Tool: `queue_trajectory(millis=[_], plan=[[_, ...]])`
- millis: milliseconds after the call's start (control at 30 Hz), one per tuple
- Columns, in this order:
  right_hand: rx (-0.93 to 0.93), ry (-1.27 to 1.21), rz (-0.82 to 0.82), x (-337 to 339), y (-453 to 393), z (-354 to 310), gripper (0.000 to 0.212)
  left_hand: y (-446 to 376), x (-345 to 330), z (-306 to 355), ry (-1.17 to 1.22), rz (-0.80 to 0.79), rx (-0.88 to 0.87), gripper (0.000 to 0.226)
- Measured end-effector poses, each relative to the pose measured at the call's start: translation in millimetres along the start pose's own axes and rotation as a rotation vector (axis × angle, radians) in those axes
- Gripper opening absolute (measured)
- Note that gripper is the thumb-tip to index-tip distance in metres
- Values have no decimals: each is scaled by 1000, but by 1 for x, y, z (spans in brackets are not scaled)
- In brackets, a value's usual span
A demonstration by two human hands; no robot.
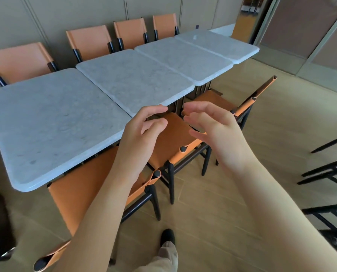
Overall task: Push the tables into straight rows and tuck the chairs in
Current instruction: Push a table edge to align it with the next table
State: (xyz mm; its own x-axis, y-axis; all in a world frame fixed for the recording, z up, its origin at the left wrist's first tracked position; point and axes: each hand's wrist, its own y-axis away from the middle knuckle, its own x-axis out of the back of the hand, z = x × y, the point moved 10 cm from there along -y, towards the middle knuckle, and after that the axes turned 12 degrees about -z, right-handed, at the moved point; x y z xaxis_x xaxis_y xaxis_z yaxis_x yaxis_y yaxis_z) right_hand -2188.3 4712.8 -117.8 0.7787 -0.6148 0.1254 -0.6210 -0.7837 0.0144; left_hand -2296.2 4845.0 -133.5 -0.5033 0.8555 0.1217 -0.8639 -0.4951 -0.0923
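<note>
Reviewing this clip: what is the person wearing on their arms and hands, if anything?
Nothing shows on either. The left hand and right hand are bare, without gloves, rings or a watch, and both forearms are uncovered up to the picture's edge, so no sleeves are visible.

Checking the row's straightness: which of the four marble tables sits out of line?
The second grey marble table from the near end; its front edge juts past its neighbours' edges.
</note>
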Motion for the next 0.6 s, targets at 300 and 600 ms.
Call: queue_trajectory(millis=[300, 600], plan=[[-27, -5, -86, 13, -108, 1, 23, -92, 20, -13, -44, 74, 46, 24], [-18, 18, -172, 10, -191, 1, 26, -152, 36, -30, -63, 81, 109, 24]])
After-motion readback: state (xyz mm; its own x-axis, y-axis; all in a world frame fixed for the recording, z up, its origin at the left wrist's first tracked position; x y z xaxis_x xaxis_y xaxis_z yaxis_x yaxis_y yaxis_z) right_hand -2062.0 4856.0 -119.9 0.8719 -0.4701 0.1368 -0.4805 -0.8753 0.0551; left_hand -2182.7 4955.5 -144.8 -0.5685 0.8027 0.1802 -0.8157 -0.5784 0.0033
